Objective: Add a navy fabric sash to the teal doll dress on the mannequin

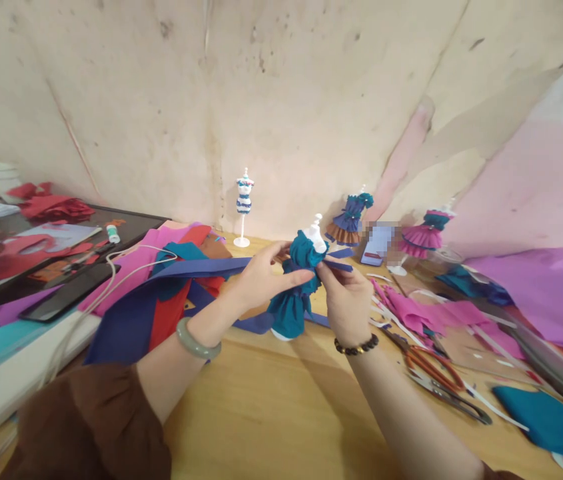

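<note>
A miniature dress form in a ruffled teal dress stands upright on the table between my hands, its white neck and shoulder showing on top. My left hand is closed round the form's left side, thumb across the waist and fingertips partly hidden behind it. A long dark blue strip passes behind this hand toward the waist. At the form's right side my right hand pinches a blue strip end close against the bodice. What its hidden fingertips touch behind the dress cannot be seen.
Behind stand a white dress form and two dressed ones, in blue-brown and pink-teal. A phone leans between them. Orange-handled scissors and pink scraps lie right; coloured sheets and a white power strip lie left.
</note>
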A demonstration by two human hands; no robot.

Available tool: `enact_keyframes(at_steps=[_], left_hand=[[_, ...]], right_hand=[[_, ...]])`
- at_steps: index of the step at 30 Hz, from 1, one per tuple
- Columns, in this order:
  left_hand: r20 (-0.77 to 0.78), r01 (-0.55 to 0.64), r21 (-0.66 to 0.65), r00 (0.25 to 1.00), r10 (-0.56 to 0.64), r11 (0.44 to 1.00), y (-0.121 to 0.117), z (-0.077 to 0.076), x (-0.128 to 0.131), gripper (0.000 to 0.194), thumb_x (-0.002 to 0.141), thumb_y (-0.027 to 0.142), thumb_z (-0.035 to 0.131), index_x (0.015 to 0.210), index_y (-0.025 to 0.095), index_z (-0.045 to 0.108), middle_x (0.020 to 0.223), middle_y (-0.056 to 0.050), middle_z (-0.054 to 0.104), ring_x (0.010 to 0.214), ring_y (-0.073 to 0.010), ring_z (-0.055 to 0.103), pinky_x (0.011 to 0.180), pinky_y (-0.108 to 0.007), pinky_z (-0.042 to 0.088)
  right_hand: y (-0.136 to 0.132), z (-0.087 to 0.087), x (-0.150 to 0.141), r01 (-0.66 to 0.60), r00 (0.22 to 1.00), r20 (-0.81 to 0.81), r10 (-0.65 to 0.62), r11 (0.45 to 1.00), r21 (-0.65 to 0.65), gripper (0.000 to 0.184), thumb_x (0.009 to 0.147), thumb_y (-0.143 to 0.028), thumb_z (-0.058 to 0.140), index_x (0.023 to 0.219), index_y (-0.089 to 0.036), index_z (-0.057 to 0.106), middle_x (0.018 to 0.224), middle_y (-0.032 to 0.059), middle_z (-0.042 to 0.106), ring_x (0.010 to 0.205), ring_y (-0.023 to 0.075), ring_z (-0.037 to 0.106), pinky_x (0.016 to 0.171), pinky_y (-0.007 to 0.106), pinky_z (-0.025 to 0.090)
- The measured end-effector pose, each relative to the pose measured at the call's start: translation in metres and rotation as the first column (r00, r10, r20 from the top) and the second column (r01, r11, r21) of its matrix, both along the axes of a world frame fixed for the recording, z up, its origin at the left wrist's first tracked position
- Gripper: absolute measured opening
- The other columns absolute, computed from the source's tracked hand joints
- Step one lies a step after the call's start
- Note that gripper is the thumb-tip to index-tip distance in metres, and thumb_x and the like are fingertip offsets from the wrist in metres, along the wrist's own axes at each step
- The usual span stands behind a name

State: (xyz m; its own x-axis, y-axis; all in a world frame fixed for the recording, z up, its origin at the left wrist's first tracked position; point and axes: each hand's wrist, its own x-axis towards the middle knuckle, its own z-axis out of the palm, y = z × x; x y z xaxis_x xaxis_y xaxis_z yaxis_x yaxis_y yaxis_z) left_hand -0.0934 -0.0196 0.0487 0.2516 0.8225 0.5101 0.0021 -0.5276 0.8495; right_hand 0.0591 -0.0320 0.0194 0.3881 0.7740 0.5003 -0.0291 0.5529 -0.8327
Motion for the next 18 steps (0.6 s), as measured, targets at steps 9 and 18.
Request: enact_keyframes(at_steps=[9, 18], left_hand=[[-0.145, 0.115, 0.019, 0.983, -0.111, 0.993, 0.002, -0.004, -0.001, 0.058, 0.076, 0.021, 0.067, 0.133, 0.021, 0.05, 0.125, -0.01, 0.062, 0.115, -0.0265, 0.055, 0.095, -0.038, 0.04], [-0.29, -0.246, 0.552, 0.84, 0.46, 0.797, -0.017, -0.008, 0.008, 0.036, 0.07, 0.044, 0.075, 0.086, 0.021, 0.052, 0.094, -0.006, 0.059, 0.098, -0.0252, 0.053, 0.089, -0.039, 0.04]], right_hand=[[0.0, 0.001, 0.003, -0.013, 1.0, 0.025, 0.013, 0.999, 0.031, 0.016, 0.071, -0.033, 0.075, 0.082, -0.022, 0.073, 0.08, 0.0024, 0.074, 0.075, 0.0185, 0.067, 0.073, 0.034, 0.054], [0.003, 0.003, 0.008, 0.028, 1.0, 0.008, -0.028, 0.999, -0.047, 0.022, 0.069, -0.037, 0.075, 0.083, -0.02, 0.073, 0.08, 0.0038, 0.075, 0.075, 0.02, 0.067, 0.07, 0.035, 0.054]])
